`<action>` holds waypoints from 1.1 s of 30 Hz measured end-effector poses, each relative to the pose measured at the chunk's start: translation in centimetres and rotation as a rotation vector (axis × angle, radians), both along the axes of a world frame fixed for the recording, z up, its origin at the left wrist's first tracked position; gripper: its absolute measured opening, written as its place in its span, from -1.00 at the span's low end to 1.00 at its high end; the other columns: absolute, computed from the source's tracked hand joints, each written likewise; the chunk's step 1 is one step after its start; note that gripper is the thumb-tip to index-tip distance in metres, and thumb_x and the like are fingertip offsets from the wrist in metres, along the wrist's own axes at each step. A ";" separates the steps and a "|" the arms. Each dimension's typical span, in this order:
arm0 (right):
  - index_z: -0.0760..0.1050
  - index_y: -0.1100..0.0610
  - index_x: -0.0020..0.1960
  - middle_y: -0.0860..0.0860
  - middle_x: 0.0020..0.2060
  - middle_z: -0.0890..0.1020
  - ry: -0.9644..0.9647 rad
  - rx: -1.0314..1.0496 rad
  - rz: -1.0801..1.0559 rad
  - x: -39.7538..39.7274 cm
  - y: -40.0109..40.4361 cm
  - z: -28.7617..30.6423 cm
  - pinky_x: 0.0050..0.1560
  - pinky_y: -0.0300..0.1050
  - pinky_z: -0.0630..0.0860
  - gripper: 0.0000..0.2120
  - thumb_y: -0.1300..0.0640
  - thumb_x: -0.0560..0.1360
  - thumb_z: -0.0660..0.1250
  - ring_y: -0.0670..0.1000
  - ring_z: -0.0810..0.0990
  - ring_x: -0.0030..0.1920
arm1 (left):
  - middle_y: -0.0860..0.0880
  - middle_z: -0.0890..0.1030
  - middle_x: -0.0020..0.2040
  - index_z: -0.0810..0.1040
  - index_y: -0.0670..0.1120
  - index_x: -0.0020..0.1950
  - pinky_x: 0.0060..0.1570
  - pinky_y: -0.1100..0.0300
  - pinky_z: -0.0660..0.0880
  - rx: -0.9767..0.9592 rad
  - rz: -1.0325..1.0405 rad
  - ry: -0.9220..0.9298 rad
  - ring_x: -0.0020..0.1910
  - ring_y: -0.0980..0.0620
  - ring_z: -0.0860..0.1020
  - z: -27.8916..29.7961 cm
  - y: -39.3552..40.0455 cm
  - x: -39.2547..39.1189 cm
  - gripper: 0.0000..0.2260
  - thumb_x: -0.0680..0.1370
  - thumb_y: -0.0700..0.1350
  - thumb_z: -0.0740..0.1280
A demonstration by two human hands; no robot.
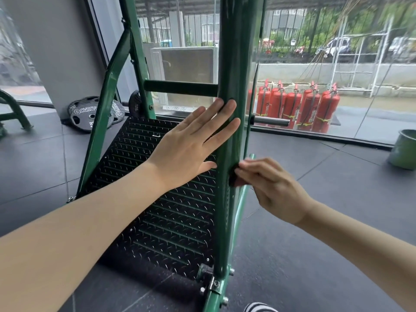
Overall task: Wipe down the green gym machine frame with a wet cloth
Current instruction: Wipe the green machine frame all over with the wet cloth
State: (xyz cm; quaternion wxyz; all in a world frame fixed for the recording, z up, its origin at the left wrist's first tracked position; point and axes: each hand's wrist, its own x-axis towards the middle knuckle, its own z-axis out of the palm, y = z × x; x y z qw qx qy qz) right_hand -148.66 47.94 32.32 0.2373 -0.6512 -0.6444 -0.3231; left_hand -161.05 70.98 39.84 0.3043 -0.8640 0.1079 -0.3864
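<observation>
Two bare arms reach out from the bottom of the view. One flat left hand (191,149) has its fingers spread wide and straight, and the fingertips press on the tall green metal post of the gym machine frame (231,136), which stands right in the middle. One right hand (272,185) is curled small and pinches a little dark thing (233,177) against the right side of the same post. It may be the cloth, but it is too hidden to tell.

Behind the post lies one black bumpy metal foot plate (171,199), tilted up. One round green bar (180,87) crosses between the post and the slanted green legs on the left. One short grey metal peg (271,120) sticks out to the right of the post.

At least two black round weight plates (85,113) lean on the grey wall at the left. One green bucket (404,152) sits on the dark floor at the far right, well apart from the hands. Outside the big window stand about seven red fire tanks (299,106), close together in a row.
</observation>
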 end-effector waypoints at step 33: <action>0.57 0.42 0.27 0.24 0.14 0.66 -0.354 0.014 -0.271 -4.9 3.3 1.7 0.09 0.19 0.57 -0.65 0.31 0.74 0.05 0.25 0.49 0.15 | -0.14 -0.08 0.68 -0.06 -0.07 0.71 0.64 -0.15 0.00 0.165 -0.112 -0.058 0.66 -0.20 -0.03 0.4 2.8 1.8 -0.14 0.60 0.11 0.39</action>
